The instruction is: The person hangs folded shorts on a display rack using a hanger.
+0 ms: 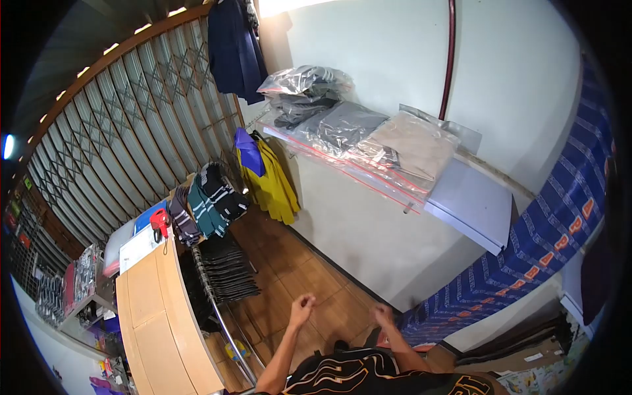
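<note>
My left hand (303,308) is held in mid-air over the tiled floor, its fingers curled in with nothing visible in them. To the right of it hangs my right hand (382,315), also loosely closed, near the lower end of the blue patterned cloth (487,280); it too shows nothing held. Neither hand touches anything that I can see. A metal clothes rail (212,299) with a row of dark garments (228,264) stands to the left of my left hand.
Plastic-bagged clothes (349,125) lie on a ledge beside a pale flat box (471,197). Folded shirts (209,201) and a red tape dispenser (160,224) sit by a light wooden tabletop (148,306). A yellow garment (273,181) hangs near the folding metal gate (125,125).
</note>
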